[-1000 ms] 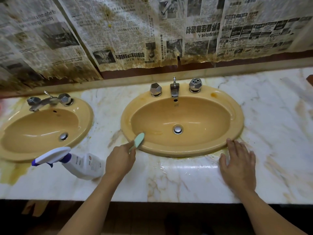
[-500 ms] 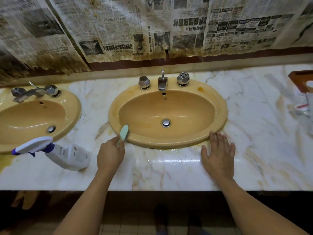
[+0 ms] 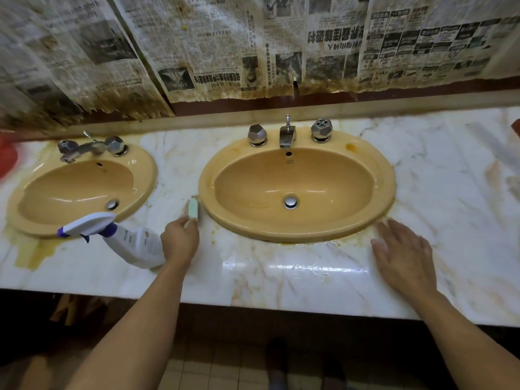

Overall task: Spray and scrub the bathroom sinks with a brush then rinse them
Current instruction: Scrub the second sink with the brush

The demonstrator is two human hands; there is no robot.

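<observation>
Head view, left hand (image 3: 180, 243) reached forward, fingers (image 3: 188, 224) curled round green brush (image 3: 193, 208), brush on worktop (image 3: 281, 280) just beside centre sink (image 3: 281, 234) left rim, right hand (image 3: 402, 257) flat by sink's front-right rim, fingers straight and spread, spray bottle (image 3: 132, 243) lying left of sink.

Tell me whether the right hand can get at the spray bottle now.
Probably not easily: from the right hand, the bottle lies beyond the left hand and brush, with that arm between.
</observation>
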